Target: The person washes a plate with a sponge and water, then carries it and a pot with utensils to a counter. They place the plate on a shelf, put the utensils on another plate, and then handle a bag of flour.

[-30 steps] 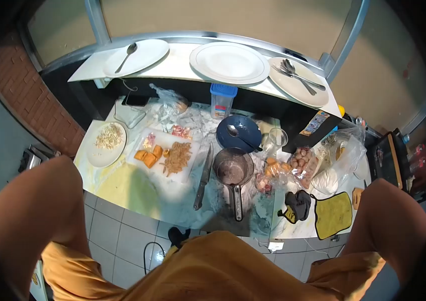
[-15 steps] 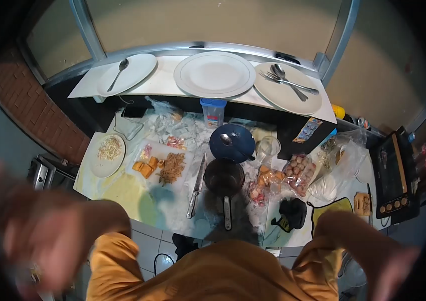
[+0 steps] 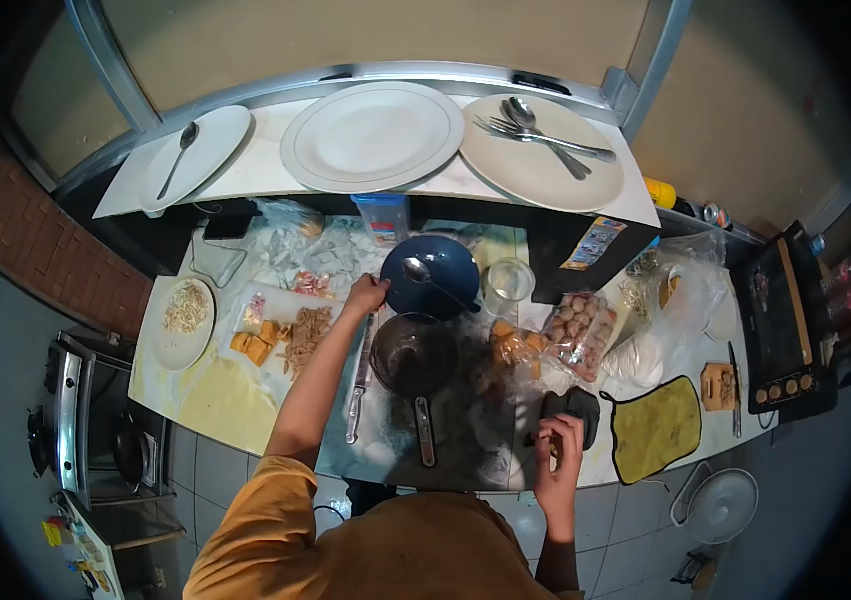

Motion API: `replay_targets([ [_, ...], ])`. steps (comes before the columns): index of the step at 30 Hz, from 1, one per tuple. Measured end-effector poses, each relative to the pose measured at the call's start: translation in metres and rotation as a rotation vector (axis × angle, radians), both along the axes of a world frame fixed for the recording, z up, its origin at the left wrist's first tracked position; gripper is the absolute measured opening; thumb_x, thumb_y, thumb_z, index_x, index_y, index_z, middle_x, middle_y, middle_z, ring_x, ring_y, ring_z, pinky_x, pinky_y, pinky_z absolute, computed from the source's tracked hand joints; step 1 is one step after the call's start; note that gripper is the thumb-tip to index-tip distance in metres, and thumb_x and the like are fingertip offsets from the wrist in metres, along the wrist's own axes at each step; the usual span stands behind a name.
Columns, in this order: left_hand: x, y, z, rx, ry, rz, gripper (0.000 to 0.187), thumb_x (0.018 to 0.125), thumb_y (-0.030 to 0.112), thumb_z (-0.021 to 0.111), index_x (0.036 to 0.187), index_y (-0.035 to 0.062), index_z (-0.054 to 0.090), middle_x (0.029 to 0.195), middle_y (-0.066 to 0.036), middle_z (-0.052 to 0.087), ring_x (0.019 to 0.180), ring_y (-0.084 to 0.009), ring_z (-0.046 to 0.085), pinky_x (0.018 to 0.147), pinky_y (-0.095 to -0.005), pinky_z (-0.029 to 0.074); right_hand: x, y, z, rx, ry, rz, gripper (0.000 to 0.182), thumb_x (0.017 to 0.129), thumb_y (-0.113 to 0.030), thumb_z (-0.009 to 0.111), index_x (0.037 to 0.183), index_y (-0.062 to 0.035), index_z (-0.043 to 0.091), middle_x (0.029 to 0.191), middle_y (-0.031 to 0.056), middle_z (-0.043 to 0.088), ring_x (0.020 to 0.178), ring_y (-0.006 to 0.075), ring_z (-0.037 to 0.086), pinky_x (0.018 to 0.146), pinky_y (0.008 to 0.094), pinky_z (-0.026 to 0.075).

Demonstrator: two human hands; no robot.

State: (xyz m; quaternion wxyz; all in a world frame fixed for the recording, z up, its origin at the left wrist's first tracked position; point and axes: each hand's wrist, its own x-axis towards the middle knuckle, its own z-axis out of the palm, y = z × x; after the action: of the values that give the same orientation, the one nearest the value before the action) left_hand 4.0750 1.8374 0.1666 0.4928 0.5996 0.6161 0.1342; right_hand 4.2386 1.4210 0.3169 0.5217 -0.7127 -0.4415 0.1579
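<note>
My left hand (image 3: 369,293) is closed on the left rim of a dark blue bowl (image 3: 450,262), which has a metal spoon (image 3: 417,269) in it. In front of the bowl stands a dark saucepan (image 3: 413,356), its handle pointing towards me. A knife (image 3: 358,385) lies left of the pan. My right hand (image 3: 558,448), fingers curled, is at the near side of a black cloth item (image 3: 577,412) by the table's front edge. Whether those fingers grip part of it is hidden.
A white board (image 3: 275,305) bears chopped food, left of the knife. A plate (image 3: 180,350) of shreds stands further left. Right of the bowl are a clear glass (image 3: 507,284), a bag of round pieces (image 3: 580,335) and a green-yellow cloth (image 3: 655,430). Large plates (image 3: 373,135) line the raised shelf.
Both hands, spread wide and blurred at the sides before, have come in over the table. My left hand has reached the bowl's rim, my right the black cloth item. The view has shifted.
</note>
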Motion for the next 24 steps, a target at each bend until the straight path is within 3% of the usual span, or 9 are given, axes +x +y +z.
replay_targets([
  [2, 0.006, 0.015, -0.035, 0.120, 0.031, -0.042, 0.038, 0.085, 0.032, 0.062, 0.098, -0.0035, 0.057, 0.097, -0.025, 0.065, 0.092, -0.0372, 0.065, 0.079, -0.0405, 0.049, 0.008, -0.004, -0.001, 0.016, -0.009, -0.006, 0.014, 0.091, -0.008, 0.054, 0.103, -0.0013, 0.055, 0.104, 0.0102, 0.048, 0.084, 0.0163, 0.052, 0.075, 0.0262, 0.043],
  [3, 0.008, 0.014, -0.036, 0.237, 0.069, -0.076, 0.037, 0.085, 0.029, 0.061, 0.103, -0.0031, 0.057, 0.099, -0.024, 0.066, 0.090, -0.0368, 0.065, 0.079, -0.0404, 0.050, 0.012, -0.006, -0.002, 0.028, -0.012, -0.004, 0.016, 0.094, -0.013, 0.053, 0.105, -0.0008, 0.053, 0.104, 0.0089, 0.047, 0.084, 0.0147, 0.053, 0.075, 0.0260, 0.044],
  [6, 0.012, 0.007, -0.034, 0.421, 0.069, -0.110, 0.033, 0.086, 0.022, 0.060, 0.110, -0.0004, 0.057, 0.102, -0.022, 0.066, 0.092, -0.0347, 0.065, 0.079, -0.0392, 0.050, 0.015, -0.012, -0.007, 0.055, 0.117, -0.044, 0.016, 0.094, -0.012, 0.052, 0.106, -0.0010, 0.053, 0.103, 0.0080, 0.047, 0.081, 0.0140, 0.054, 0.075, 0.0257, 0.044],
  [10, 0.009, 0.011, -0.033, 0.120, -0.097, -0.041, 0.034, 0.086, 0.019, 0.059, 0.115, 0.0012, 0.057, 0.105, -0.022, 0.065, 0.100, -0.0342, 0.063, 0.084, -0.0390, 0.049, 0.009, -0.015, -0.017, 0.051, 0.201, -0.040, 0.015, 0.092, -0.007, 0.053, 0.105, 0.0000, 0.054, 0.099, 0.0069, 0.048, 0.080, 0.0133, 0.050, 0.075, 0.0243, 0.044],
  [12, 0.009, 0.015, -0.039, 0.307, 0.000, -0.059, 0.031, 0.086, 0.015, 0.058, 0.114, 0.0019, 0.058, 0.104, -0.022, 0.066, 0.100, -0.0340, 0.063, 0.084, -0.0387, 0.049, 0.007, -0.014, -0.020, 0.038, 0.181, -0.026, 0.015, 0.092, -0.006, 0.053, 0.105, 0.0000, 0.054, 0.098, 0.0068, 0.048, 0.080, 0.0133, 0.050, 0.074, 0.0241, 0.044],
  [15, 0.002, 0.025, -0.057, 0.291, -0.077, -0.016, 0.030, 0.085, 0.013, 0.058, 0.113, 0.0014, 0.059, 0.104, -0.021, 0.066, 0.100, -0.0336, 0.063, 0.084, -0.0386, 0.048, 0.008, -0.016, -0.027, 0.009, 0.168, -0.019, 0.014, 0.092, -0.006, 0.052, 0.105, 0.0002, 0.054, 0.097, 0.0065, 0.048, 0.079, 0.0133, 0.051, 0.074, 0.0240, 0.043],
  [20, -0.002, -0.009, 0.004, 0.372, 0.015, 0.025, 0.031, 0.084, 0.011, 0.059, 0.113, 0.0012, 0.059, 0.105, -0.021, 0.066, 0.103, -0.0343, 0.062, 0.086, -0.0385, 0.047, 0.009, -0.020, -0.044, 0.003, 0.244, -0.027, 0.014, 0.092, -0.007, 0.052, 0.104, 0.0000, 0.054, 0.096, 0.0061, 0.048, 0.080, 0.0132, 0.052, 0.074, 0.0238, 0.042],
  [24, -0.009, -0.005, 0.006, 0.340, -0.017, 0.067, 0.033, 0.084, 0.011, 0.059, 0.115, 0.0012, 0.059, 0.106, -0.022, 0.065, 0.105, -0.0346, 0.061, 0.088, -0.0375, 0.047, 0.009, -0.020, -0.052, -0.037, 0.256, -0.027, 0.014, 0.092, -0.007, 0.052, 0.104, -0.0004, 0.055, 0.095, 0.0057, 0.048, 0.079, 0.0131, 0.053, 0.075, 0.0249, 0.042],
])
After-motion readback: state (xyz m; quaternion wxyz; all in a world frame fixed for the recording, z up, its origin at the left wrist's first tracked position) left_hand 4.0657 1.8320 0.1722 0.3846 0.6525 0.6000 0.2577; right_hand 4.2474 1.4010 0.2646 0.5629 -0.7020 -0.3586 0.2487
